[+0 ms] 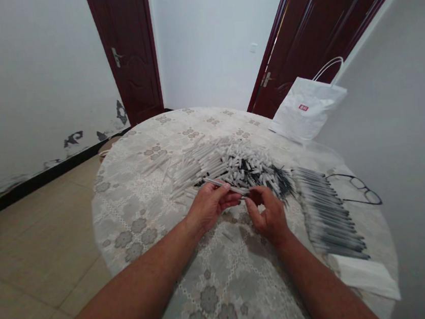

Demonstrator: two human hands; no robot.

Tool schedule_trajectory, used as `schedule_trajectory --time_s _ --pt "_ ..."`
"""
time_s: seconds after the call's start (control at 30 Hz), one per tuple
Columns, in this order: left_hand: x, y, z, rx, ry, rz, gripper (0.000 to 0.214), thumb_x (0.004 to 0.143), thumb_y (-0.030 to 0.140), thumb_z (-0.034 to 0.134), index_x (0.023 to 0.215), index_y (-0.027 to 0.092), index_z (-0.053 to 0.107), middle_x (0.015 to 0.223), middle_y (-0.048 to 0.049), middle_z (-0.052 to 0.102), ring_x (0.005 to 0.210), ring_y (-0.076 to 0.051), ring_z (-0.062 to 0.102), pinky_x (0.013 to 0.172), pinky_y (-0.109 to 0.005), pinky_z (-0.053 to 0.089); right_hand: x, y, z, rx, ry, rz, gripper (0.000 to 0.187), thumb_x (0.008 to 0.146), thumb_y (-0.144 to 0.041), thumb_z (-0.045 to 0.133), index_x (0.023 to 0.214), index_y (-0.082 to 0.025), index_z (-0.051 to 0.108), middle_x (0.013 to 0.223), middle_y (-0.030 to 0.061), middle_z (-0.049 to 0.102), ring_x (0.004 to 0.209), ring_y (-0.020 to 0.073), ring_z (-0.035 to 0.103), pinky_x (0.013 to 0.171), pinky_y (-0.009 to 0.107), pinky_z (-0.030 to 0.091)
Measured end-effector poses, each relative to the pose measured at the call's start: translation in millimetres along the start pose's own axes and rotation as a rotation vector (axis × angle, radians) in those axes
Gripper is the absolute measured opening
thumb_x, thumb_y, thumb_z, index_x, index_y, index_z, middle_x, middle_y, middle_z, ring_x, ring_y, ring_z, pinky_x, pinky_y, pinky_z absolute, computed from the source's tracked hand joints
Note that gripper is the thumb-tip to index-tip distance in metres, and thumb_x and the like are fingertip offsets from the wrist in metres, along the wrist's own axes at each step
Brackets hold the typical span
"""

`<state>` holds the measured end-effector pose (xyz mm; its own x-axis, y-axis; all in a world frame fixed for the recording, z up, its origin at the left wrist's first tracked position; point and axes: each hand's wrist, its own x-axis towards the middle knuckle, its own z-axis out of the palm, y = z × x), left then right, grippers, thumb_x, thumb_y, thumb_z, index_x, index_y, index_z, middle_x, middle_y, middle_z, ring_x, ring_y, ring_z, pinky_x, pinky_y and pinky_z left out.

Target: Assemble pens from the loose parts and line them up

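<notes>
My left hand [209, 206] is closed round a white pen barrel [221, 184] that slants up to the left, just above the round table [134, 209]. My right hand [268, 214] meets it at the barrel's lower end, fingers pinched on that end. Right behind both hands lies a heap of white pen barrels [197, 163] and a heap of black-tipped refills and small parts [255, 170]. To the right, a neat row of assembled pens [328, 215] lies side by side.
A patterned lace cloth covers the table. A white paper bag [306, 108] stands at the back right by the wall. Glasses [357, 189] lie right of the pen row. A white folded sheet [367, 275] sits at the near right edge. Two dark doors stand behind.
</notes>
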<state>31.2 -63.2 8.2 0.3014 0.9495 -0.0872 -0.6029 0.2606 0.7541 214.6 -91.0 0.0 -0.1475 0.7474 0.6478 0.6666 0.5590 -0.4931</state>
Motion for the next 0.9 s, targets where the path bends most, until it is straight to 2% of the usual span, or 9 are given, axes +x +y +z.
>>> schedule_trajectory --time_s 0.17,0.33,0.4,0.5,0.57,0.7,0.83,0.9 --pt "0.1 -0.1 -0.8 0.009 -0.025 -0.004 0.025 0.083 0.025 0.074 0.091 0.016 0.053 0.09 -0.0114 0.075 0.076 -0.02 0.075 0.077 -0.036 0.06 1.6 -1.8 2.1 -0.028 -0.046 -0.039 0.011 0.096 -0.025 0.048 0.097 -0.021 0.058 0.085 0.0036 0.06 0.072 0.0163 0.057 0.07 0.029 0.046" --pt "-0.4 -1.5 -1.5 0.026 -0.035 -0.022 0.023 0.083 0.024 0.074 0.091 0.015 0.055 0.089 -0.01 0.075 0.076 -0.02 0.075 0.078 -0.036 0.06 -1.4 1.6 0.7 -0.019 -0.133 0.041 0.028 0.101 -0.028 0.038 0.078 -0.022 0.053 0.072 0.0009 0.055 0.067 0.0156 0.054 0.066 0.029 0.041" --pt "-1.0 -1.2 -1.2 0.026 -0.016 -0.013 0.023 0.083 0.025 0.074 0.092 0.015 0.055 0.088 -0.0102 0.075 0.076 -0.02 0.075 0.077 -0.035 0.06 -2.5 2.9 0.4 0.005 -0.118 0.061 0.027 0.101 -0.03 0.038 0.081 -0.022 0.054 0.072 0.0009 0.056 0.068 0.0158 0.054 0.067 0.028 0.041" --pt "-1.2 -0.3 -1.3 0.016 0.003 -0.003 0.023 0.084 0.026 0.073 0.092 0.015 0.055 0.089 -0.0113 0.076 0.078 -0.021 0.075 0.077 -0.035 0.06 -2.3 2.7 0.6 0.037 -0.07 0.069 0.014 0.097 -0.032 0.048 0.096 -0.021 0.057 0.08 0.0021 0.06 0.071 0.0166 0.057 0.069 0.029 0.044" --pt "-0.9 0.2 -1.9 0.015 0.006 -0.002 0.024 0.084 0.026 0.074 0.093 0.016 0.055 0.088 -0.0112 0.076 0.079 -0.021 0.075 0.077 -0.034 0.06 -1.1 1.3 1.0 0.039 -0.052 0.057 0.012 0.094 -0.03 0.052 0.1 -0.021 0.056 0.083 0.0024 0.06 0.071 0.0166 0.056 0.069 0.029 0.045" --pt "-0.5 -0.3 -2.1 0.03 -0.009 -0.014 0.024 0.084 0.026 0.073 0.094 0.016 0.055 0.089 -0.0107 0.076 0.078 -0.02 0.075 0.076 -0.034 0.06 1.5 -1.0 0.9 0.023 -0.069 0.015 0.011 0.096 -0.027 0.047 0.094 -0.021 0.057 0.082 0.0027 0.057 0.073 0.0168 0.054 0.071 0.03 0.044" --pt "-1.0 -2.0 -1.2 0.05 -0.019 -0.022 0.023 0.084 0.025 0.073 0.093 0.016 0.055 0.089 -0.0108 0.076 0.078 -0.02 0.075 0.078 -0.035 0.06 0.7 0.6 0.2 0.009 -0.106 0.03 0.023 0.098 -0.027 0.041 0.08 -0.022 0.054 0.074 0.0014 0.054 0.07 0.0166 0.053 0.068 0.029 0.041" --pt "-1.2 -2.7 -0.9 0.048 -0.009 -0.02 0.024 0.083 0.026 0.074 0.093 0.016 0.054 0.089 -0.0109 0.076 0.077 -0.02 0.075 0.077 -0.035 0.06 -0.6 1.6 0.1 0.018 -0.103 0.05 0.025 0.099 -0.029 0.04 0.08 -0.022 0.054 0.073 0.001 0.054 0.07 0.0165 0.054 0.067 0.028 0.041"
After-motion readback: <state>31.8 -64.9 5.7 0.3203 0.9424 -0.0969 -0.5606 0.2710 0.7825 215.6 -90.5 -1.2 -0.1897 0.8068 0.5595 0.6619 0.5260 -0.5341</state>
